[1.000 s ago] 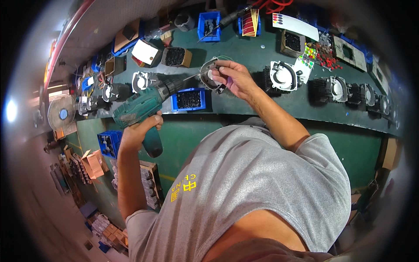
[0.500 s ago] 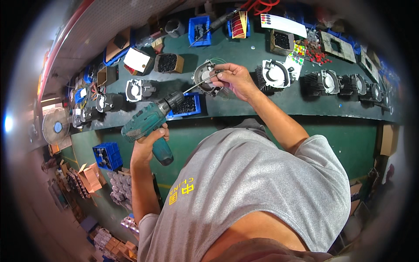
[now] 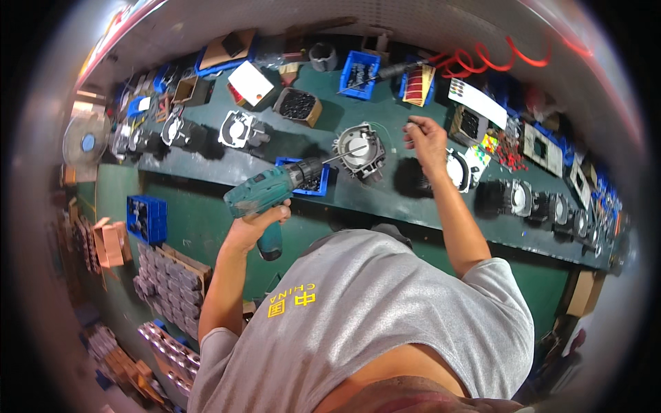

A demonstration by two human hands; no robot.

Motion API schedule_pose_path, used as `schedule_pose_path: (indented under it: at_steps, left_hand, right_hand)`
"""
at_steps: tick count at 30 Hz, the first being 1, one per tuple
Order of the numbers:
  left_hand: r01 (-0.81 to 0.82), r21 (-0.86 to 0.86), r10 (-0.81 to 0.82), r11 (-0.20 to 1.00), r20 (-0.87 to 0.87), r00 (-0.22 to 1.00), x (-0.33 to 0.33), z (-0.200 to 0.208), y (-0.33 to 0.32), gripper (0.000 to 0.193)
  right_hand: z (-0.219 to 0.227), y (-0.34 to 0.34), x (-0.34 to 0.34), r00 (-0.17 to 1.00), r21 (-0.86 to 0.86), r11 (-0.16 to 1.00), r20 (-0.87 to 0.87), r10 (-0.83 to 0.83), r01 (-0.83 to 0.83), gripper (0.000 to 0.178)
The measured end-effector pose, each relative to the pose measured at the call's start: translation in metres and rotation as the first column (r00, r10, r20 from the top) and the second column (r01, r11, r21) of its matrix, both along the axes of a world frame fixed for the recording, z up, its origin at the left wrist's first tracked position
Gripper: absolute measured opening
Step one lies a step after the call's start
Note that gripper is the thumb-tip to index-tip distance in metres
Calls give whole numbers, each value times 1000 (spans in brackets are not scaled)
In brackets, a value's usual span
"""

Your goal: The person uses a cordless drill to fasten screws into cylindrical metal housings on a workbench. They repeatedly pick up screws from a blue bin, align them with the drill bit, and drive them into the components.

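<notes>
My left hand (image 3: 265, 219) is wrapped round the grip of a teal cordless drill (image 3: 258, 191). Its long thin bit (image 3: 344, 154) points right, and its tip overlaps the round metal housing (image 3: 372, 165) on the bench. That housing has a pale disc in its middle and a thin wire beside it. Right of the housing, my right hand (image 3: 429, 143) is raised above the bench with fingers pinched together. A small dark thing shows at its fingertips, too small to name. Partly behind the right forearm sits another housing (image 3: 458, 171). Below the drill's chuck lies a blue bin (image 3: 318, 191) of dark small parts.
More housings stand along the bench, such as one at left (image 3: 237, 129) and one at right (image 3: 520, 197). A carton of black parts (image 3: 297, 107), a blue bin (image 3: 359, 74) and a coiled red hose (image 3: 482, 62) lie behind. At left stands a fan (image 3: 86, 141).
My right hand has left the bit's tip and moved right, away from the housing. The drill stays in my left hand, its bit now bare over the housing. The whole view has shifted.
</notes>
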State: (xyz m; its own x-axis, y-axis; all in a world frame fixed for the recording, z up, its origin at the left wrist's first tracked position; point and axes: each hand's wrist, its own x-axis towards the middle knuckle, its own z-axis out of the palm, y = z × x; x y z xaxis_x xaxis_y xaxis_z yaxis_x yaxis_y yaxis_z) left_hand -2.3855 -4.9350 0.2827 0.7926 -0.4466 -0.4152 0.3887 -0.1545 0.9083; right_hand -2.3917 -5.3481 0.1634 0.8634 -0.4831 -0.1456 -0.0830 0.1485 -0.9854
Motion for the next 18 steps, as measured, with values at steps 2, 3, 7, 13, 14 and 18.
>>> schedule_pose_path:
  at_steps: [2,3,7,13,14,18]
  left_hand:
    - [-22,-21,22,1000,-2,1000,-2,-5,3,23]
    - [-27,-30,27,999,-3,1000,-3,-8,6,23]
    - [-128,-63,129,990,10,992,-10,-22,16,22]
    - [-225,-55,227,973,32,973,-27,-51,35,21]
    - [-252,-15,253,968,53,966,-32,-54,36,19]
    - [-313,179,312,933,35,950,-52,-73,55,22]
  right_hand:
    - [-1,-15,13,1000,-104,994,1,18,-18,26]
    - [-3,-22,21,1000,-168,985,3,24,-23,26]
    - [-28,-51,51,999,-712,702,9,49,-28,33]
    - [-27,-24,110,958,-781,563,-159,239,-270,39]
    - [-22,-9,123,933,-757,556,-204,296,-342,37]
    - [-28,43,165,845,-757,480,-174,506,-443,27]
